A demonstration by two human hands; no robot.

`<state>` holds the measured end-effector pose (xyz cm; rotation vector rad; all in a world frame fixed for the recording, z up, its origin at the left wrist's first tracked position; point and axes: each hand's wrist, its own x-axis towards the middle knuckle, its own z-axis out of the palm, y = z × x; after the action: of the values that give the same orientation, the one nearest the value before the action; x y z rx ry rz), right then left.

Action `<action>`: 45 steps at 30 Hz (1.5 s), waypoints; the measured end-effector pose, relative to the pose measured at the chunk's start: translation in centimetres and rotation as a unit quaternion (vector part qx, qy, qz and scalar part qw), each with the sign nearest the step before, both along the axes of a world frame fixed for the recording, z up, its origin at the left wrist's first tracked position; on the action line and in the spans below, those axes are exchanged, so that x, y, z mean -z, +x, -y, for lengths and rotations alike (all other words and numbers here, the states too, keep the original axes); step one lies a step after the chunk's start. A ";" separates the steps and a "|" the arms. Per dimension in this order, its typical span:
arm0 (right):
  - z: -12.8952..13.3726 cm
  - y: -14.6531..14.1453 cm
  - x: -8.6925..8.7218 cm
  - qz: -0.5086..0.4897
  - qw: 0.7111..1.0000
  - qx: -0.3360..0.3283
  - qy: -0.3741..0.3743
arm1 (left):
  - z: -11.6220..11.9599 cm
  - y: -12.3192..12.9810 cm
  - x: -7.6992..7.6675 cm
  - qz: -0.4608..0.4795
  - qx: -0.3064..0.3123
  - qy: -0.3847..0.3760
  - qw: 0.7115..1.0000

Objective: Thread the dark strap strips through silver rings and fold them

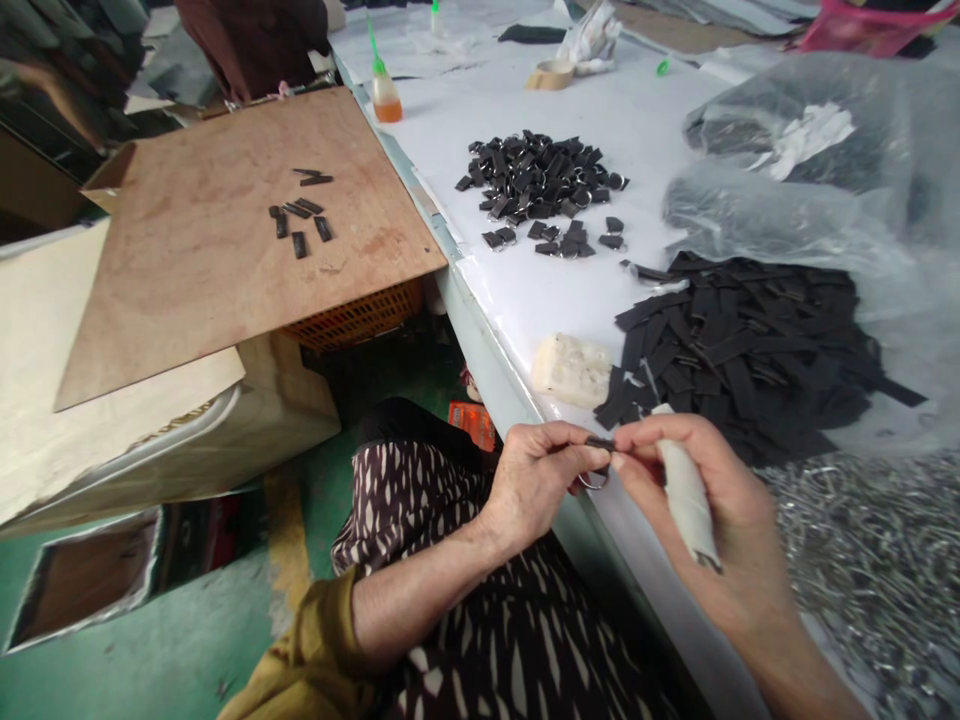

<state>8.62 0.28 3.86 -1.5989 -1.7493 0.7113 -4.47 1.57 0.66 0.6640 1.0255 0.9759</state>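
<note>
My left hand pinches a short black strap between thumb and fingers. A metal ring hangs from that strap below my fingertips. My right hand is closed around a white-wrapped tool, whose working end I cannot make out. Its thumb and index fingertips meet at the strap's right end. Just beyond my hands lie a pale, pitted block and a heap of loose black strips. Many metal rings are piled to the right of my right hand.
Folded black tabs with rings form a pile farther back. A glue bottle, a tape roll and plastic bags stand around it. Left, a wooden board carries several black pieces. A person is behind it.
</note>
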 end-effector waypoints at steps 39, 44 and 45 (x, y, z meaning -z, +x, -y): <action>-1.1 4.3 3.1 0.257 0.954 -0.051 0.142 | -5.0 2.7 -3.8 -0.285 0.114 0.305 0.902; -2.3 4.8 3.7 0.193 0.967 -0.096 0.133 | 0.3 1.7 -1.8 -0.358 0.141 0.283 0.879; -2.7 4.9 3.8 0.186 0.969 -0.103 0.128 | 1.0 1.3 -1.6 -0.360 0.130 0.276 0.881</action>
<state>13.55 2.98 0.03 -1.4520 -2.2008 0.2675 -3.19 0.58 2.27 1.6893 1.2524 0.7839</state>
